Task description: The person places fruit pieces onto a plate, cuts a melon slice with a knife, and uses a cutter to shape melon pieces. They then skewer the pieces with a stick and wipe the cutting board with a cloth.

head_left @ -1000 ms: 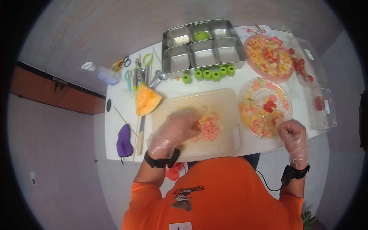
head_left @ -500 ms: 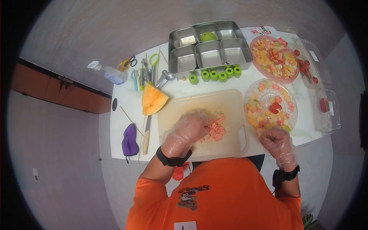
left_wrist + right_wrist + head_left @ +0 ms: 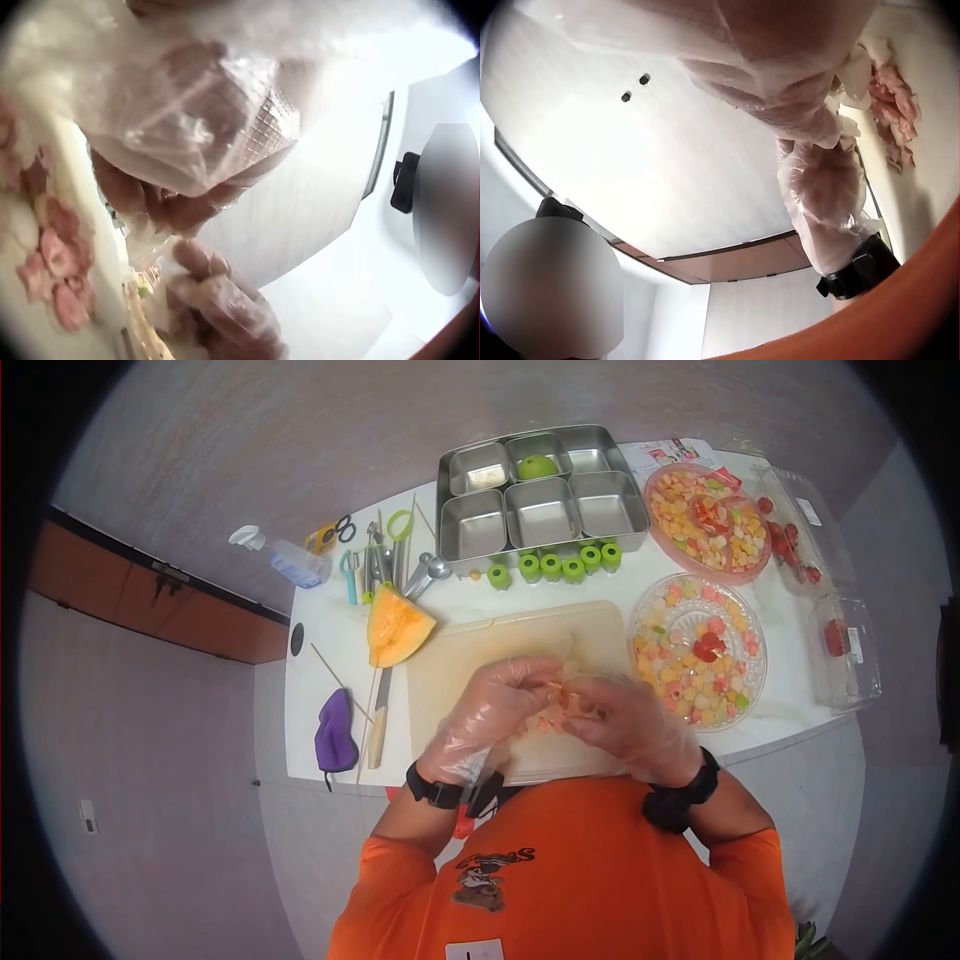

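Note:
Above the cutting board, the gloved left hand and gloved right hand meet at their fingertips. Between them the bent fingers pinch a small pale orange piece, mostly hidden, probably fruit. Pink fruit pieces lie on the board just under the hands. In the left wrist view, cut pink pieces lie beside the left hand, with the right hand's curled fingers close below. The right wrist view has the right hand touching the left.
A glass plate of fruit and a pink tray of fruit stand at right, near clear boxes. Behind is a steel tray with green-topped cutters. At left are a melon wedge, knife, tools and purple cloth.
The right hand has moved left from beside the glass plate to the left hand over the board. The left hand has shifted slightly, and its fingertips now meet the right hand's.

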Demonstrator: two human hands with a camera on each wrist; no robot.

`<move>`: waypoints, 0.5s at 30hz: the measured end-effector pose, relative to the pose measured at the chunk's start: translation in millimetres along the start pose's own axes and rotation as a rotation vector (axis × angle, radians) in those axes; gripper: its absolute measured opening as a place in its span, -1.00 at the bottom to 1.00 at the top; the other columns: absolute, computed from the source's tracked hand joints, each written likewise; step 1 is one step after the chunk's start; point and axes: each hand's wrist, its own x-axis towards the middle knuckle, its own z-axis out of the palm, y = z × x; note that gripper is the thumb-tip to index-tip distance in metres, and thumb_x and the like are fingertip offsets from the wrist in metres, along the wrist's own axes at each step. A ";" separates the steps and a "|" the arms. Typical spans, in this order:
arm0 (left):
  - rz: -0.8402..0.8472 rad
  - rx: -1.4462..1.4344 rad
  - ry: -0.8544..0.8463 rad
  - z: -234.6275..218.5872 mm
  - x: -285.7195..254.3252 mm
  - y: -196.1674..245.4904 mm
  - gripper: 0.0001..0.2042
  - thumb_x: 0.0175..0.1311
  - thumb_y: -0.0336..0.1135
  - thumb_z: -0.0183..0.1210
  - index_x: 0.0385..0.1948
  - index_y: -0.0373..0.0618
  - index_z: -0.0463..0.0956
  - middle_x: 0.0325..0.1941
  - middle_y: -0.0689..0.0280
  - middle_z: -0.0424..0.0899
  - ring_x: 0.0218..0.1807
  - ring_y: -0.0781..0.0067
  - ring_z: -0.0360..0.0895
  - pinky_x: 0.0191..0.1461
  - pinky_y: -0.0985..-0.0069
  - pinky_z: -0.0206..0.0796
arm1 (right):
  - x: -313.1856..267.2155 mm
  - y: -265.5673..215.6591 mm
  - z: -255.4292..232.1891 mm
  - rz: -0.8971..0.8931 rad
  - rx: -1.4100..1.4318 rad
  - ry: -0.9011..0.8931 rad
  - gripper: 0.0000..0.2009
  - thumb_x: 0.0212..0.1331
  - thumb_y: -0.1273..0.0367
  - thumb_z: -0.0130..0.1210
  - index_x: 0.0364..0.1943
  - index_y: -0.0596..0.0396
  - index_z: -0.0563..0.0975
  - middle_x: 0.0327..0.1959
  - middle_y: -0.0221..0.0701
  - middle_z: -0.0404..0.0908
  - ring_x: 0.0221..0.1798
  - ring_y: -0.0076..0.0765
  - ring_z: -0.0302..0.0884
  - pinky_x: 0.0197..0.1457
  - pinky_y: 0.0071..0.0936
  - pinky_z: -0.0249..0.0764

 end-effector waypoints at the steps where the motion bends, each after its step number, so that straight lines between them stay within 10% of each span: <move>1: -0.045 -0.096 0.000 4.8 -2.4 1.3 -0.68 0.39 -0.54 0.23 0.15 -0.35 0.56 -0.07 0.27 0.75 -0.09 0.46 0.69 -0.17 0.57 0.54 | 3.4 0.4 3.6 -0.071 0.012 0.067 -0.63 0.18 0.24 0.33 0.04 0.03 0.59 -0.34 -0.25 0.65 -0.22 0.01 0.63 -0.15 -0.17 0.55; 15: -0.022 -0.153 -0.145 45.1 8.9 -9.5 -0.54 0.45 -0.49 0.19 0.36 -0.28 0.40 0.04 0.23 0.71 -0.12 0.56 0.62 -0.16 0.62 0.46 | -15.2 18.2 -6.8 0.016 -0.022 0.202 -0.90 0.18 0.35 0.22 -0.33 0.05 0.62 -0.39 -0.23 0.64 -0.28 0.03 0.62 -0.24 -0.16 0.51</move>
